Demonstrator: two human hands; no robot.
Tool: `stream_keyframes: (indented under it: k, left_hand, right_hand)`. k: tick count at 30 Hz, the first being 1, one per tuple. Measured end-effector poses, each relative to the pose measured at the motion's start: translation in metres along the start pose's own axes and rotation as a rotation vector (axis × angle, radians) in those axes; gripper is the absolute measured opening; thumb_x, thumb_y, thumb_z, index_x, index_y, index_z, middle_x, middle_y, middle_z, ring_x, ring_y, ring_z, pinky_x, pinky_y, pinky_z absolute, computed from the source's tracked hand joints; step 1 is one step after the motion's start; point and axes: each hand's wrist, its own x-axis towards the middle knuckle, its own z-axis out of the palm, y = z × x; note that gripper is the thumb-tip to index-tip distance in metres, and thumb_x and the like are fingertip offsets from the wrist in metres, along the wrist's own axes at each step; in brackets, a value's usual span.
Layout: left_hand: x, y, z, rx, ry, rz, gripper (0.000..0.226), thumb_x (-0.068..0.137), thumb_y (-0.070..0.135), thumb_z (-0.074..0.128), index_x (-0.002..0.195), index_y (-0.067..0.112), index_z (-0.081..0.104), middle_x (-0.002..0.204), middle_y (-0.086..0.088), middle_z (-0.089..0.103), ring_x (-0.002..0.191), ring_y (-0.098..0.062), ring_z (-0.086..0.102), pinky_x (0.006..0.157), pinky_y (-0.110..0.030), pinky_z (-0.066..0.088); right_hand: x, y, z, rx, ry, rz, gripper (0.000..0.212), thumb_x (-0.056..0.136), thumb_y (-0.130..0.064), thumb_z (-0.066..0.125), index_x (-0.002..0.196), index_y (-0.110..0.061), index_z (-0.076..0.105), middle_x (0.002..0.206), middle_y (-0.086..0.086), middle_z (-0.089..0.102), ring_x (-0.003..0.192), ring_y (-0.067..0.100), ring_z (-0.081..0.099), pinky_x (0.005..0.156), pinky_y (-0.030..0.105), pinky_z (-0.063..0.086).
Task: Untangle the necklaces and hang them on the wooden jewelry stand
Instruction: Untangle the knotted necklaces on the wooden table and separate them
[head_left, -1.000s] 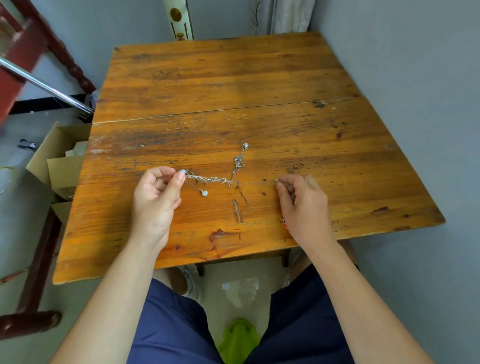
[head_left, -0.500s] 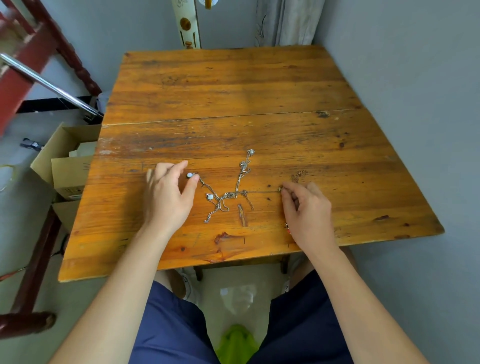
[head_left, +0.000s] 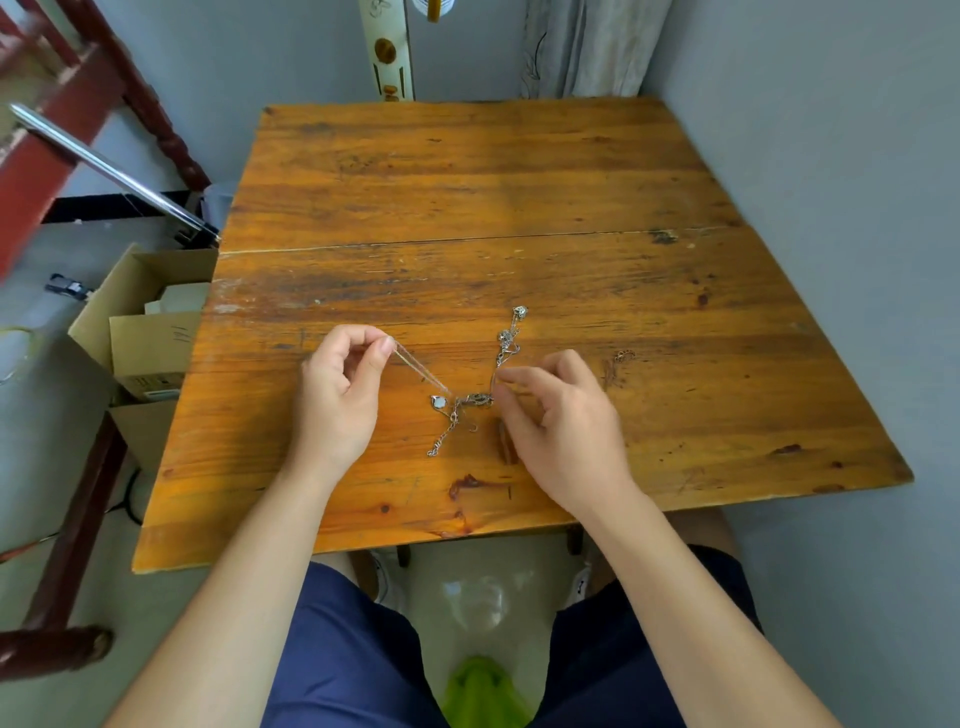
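Pinched between thumb and forefinger, the left hand's (head_left: 337, 400) grip holds a thin chain strand (head_left: 420, 370) lifted off the surface (head_left: 493, 176) — it runs taut, down and rightward, to the tangled necklaces (head_left: 475, 400) lying between both hands. A small pale pendant (head_left: 438, 401) sits just left of the knot. Right of it, the right hand (head_left: 563, 423) pinches another strand — blurred, fingertips (head_left: 505, 375) closed at the tangle's upper edge.

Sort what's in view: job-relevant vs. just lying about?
Job:
necklaces, tangled on table
left hand, pinching a chain
right hand, at the knot
No stand in view.

Lying about:
cardboard boxes
metal pole
curtain
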Motion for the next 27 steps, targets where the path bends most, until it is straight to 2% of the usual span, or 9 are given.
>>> stream_keyframes:
  k: [3, 6, 9, 12, 17, 19, 21, 24, 27]
  left_hand:
    - [0.004, 0.009, -0.006, -0.200, -0.003, -0.050, 0.012, 0.099, 0.015, 0.055, 0.103, 0.007, 0.063, 0.096, -0.002, 0.067, 0.088, -0.001, 0.061, 0.079, -0.015, 0.048]
    - [0.006, 0.017, -0.012, -0.570, -0.009, -0.198, 0.008, 0.099, 0.008, 0.054, 0.101, 0.012, 0.061, 0.090, -0.004, 0.065, 0.087, -0.012, 0.062, 0.076, -0.028, 0.049]
    - [0.009, 0.017, -0.019, -0.867, -0.012, -0.355, 0.012, 0.098, 0.006, 0.053, 0.099, 0.017, 0.058, 0.084, -0.002, 0.063, 0.084, -0.015, 0.062, 0.075, -0.029, 0.048]
    - [0.014, 0.013, -0.024, -1.055, 0.051, -0.439, 0.014, 0.098, 0.006, 0.052, 0.098, 0.019, 0.056, 0.082, -0.001, 0.062, 0.079, -0.014, 0.062, 0.068, -0.025, 0.046]
    - [0.020, 0.003, -0.023, -1.117, 0.123, -0.506, 0.016, 0.099, 0.004, 0.051, 0.097, 0.019, 0.057, 0.079, -0.001, 0.059, 0.066, -0.009, 0.051, 0.052, -0.018, 0.036]
    - [0.019, 0.002, -0.020, -1.091, 0.133, -0.527, 0.015, 0.098, 0.004, 0.052, 0.097, 0.018, 0.057, 0.079, -0.001, 0.059, 0.062, -0.007, 0.047, 0.049, -0.017, 0.033]
    - [0.018, 0.002, -0.017, -1.040, 0.142, -0.546, 0.013, 0.099, 0.006, 0.051, 0.098, 0.018, 0.057, 0.079, 0.000, 0.059, 0.059, -0.006, 0.044, 0.049, -0.018, 0.030]
    - [0.018, 0.002, -0.015, -0.961, 0.165, -0.562, 0.009, 0.099, 0.011, 0.054, 0.103, 0.019, 0.058, 0.081, 0.001, 0.060, 0.052, -0.005, 0.039, 0.046, -0.017, 0.028]
    - [0.019, -0.002, -0.017, -0.812, 0.225, -0.521, 0.010, 0.098, 0.015, 0.057, 0.108, 0.018, 0.058, 0.084, 0.002, 0.063, 0.050, -0.006, 0.037, 0.044, -0.017, 0.030]
  right_hand:
    - [0.007, -0.013, 0.017, -0.055, -0.134, -0.055, 0.037, 0.091, -0.049, 0.065, 0.119, -0.025, 0.073, 0.099, -0.002, 0.058, 0.087, 0.015, 0.057, 0.068, 0.028, 0.050]
    - [0.008, -0.014, 0.029, -0.052, -0.117, -0.090, 0.023, 0.090, -0.042, 0.070, 0.106, -0.028, 0.076, 0.090, -0.005, 0.056, 0.084, 0.015, 0.056, 0.064, 0.027, 0.046]
    - [0.008, -0.006, 0.031, -0.002, -0.079, -0.031, 0.017, 0.090, -0.039, 0.071, 0.099, -0.025, 0.073, 0.086, -0.010, 0.049, 0.076, 0.010, 0.048, 0.063, 0.025, 0.040]
    - [0.007, 0.000, 0.029, 0.046, -0.065, -0.024, 0.016, 0.093, -0.037, 0.067, 0.096, -0.021, 0.068, 0.085, -0.005, 0.051, 0.071, 0.012, 0.048, 0.063, 0.024, 0.039]
    - [0.005, 0.002, 0.026, 0.127, -0.059, -0.059, 0.019, 0.101, -0.034, 0.054, 0.100, -0.017, 0.060, 0.090, -0.006, 0.049, 0.073, 0.014, 0.049, 0.061, 0.025, 0.038]
    - [0.003, 0.001, 0.025, 0.132, -0.036, -0.050, 0.018, 0.103, -0.033, 0.051, 0.103, -0.015, 0.056, 0.090, -0.010, 0.049, 0.072, 0.009, 0.047, 0.059, 0.024, 0.037]
    - [0.001, 0.000, 0.023, 0.119, 0.006, -0.036, 0.020, 0.103, -0.033, 0.050, 0.103, -0.014, 0.055, 0.084, -0.014, 0.050, 0.067, 0.005, 0.044, 0.055, 0.021, 0.032]
    - [-0.001, -0.001, 0.022, 0.077, 0.045, -0.042, 0.025, 0.104, -0.035, 0.046, 0.102, -0.012, 0.056, 0.071, -0.016, 0.048, 0.058, 0.006, 0.045, 0.049, 0.024, 0.032]
    - [0.000, -0.003, 0.021, 0.082, 0.072, -0.025, 0.021, 0.103, -0.033, 0.052, 0.098, -0.014, 0.060, 0.065, -0.018, 0.043, 0.055, 0.004, 0.040, 0.048, 0.024, 0.029]
